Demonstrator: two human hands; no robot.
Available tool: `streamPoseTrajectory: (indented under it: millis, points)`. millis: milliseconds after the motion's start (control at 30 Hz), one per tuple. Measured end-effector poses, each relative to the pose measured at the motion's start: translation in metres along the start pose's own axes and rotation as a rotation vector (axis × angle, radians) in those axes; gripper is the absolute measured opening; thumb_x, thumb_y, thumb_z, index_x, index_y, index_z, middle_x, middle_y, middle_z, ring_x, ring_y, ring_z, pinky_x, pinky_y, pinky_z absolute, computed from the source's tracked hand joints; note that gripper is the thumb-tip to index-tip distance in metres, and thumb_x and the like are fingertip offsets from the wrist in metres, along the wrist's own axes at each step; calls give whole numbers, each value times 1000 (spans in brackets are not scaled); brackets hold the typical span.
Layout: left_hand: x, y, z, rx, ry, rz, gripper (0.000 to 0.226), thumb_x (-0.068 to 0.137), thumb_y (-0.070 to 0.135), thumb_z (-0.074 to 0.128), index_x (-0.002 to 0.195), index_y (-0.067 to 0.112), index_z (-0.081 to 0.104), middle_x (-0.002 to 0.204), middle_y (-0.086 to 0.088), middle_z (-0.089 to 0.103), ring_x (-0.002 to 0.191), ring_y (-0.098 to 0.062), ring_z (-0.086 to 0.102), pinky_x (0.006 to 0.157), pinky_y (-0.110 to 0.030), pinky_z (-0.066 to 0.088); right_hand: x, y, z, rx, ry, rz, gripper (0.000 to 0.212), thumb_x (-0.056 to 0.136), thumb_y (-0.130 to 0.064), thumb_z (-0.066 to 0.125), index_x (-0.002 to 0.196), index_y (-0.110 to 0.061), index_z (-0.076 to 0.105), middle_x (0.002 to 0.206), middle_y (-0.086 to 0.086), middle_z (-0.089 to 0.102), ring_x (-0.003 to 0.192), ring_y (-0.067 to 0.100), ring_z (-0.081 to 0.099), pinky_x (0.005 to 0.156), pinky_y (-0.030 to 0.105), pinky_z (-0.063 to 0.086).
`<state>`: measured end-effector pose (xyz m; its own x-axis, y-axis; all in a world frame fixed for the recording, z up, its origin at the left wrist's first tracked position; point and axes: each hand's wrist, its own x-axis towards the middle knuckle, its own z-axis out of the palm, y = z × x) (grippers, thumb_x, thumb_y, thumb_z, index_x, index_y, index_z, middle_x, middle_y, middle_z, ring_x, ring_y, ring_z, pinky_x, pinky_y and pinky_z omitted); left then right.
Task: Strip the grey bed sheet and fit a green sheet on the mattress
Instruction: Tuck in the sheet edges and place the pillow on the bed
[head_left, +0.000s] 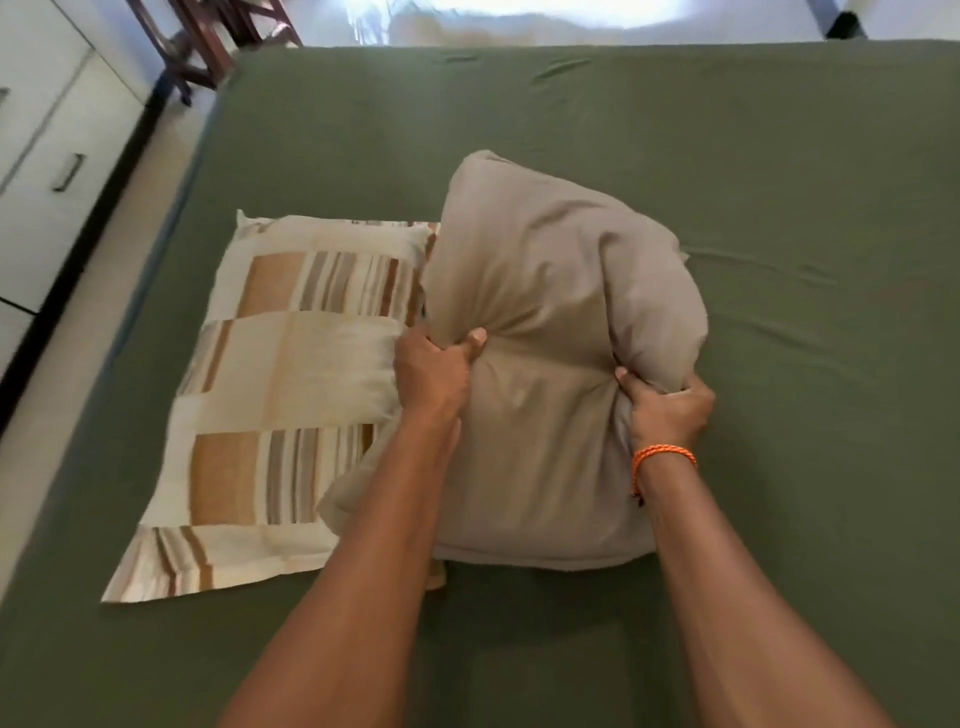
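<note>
A: So, where does the green sheet (597, 156) lie?

B: Across the whole mattress, covering it to the far edge and the left edge, with a few shallow creases on the right side and near the top.

A: And the hands?

B: Both grip a beige pillow (556, 312). The left hand (434, 371) has its fingers curled into a bunch of the fabric at the pillow's left side, thumb on top. The right hand (670, 405) clutches another bunch at the right side (an orange bracelet (662, 457) circles that wrist).

A: Does the pillow lie flat?

B: No, its far end stands raised off the sheet.

A: Anything beside it?

B: A striped pillow (280, 395) in cream and brown lies flat to the left, its right edge tucked under the beige one. A white cabinet (47, 135) stands at the far left, past the floor.
</note>
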<state>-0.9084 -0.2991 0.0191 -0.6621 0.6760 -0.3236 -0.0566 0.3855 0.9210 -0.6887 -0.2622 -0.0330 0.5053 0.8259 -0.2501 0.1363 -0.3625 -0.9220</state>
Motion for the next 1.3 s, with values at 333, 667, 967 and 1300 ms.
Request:
streamPoseTrajectory:
  millis: [333, 667, 967, 1300]
  points:
    - [68, 29, -256, 62, 261, 110, 50, 80, 32, 91, 123, 13, 72, 106, 0, 76, 92, -12, 74, 81, -28, 61, -188, -69, 157, -199, -202, -128, 63, 67, -55, 84, 115, -17, 67, 112, 6, 75, 103, 33, 70, 82, 44, 57]
    - [49, -76, -267, 744, 286, 68, 68, 102, 39, 61, 163, 32, 33, 174, -6, 16, 159, -29, 17, 129, -56, 12, -250, -20, 190, -530, -254, -195, 74, 88, -53, 70, 149, -20, 43, 137, 10, 56, 124, 35, 54, 100, 46, 44]
    - [-17, -60, -82, 663, 37, 819, 24, 87, 10, 56, 104, 12, 73, 123, -8, 66, 114, -32, 58, 113, -46, 40, -150, 31, 139, -286, -486, -265, 34, 102, -41, 46, 91, -18, 68, 83, 3, 69, 75, 19, 56, 70, 39, 45]
    - [8, -155, 144, 761, -527, 685, 40, 105, 26, 43, 139, 17, 61, 151, -4, 55, 141, -23, 46, 118, -39, 39, 37, 134, 56, -749, -64, -449, 42, 97, -30, 57, 135, -14, 59, 137, 10, 58, 127, 31, 54, 102, 44, 44]
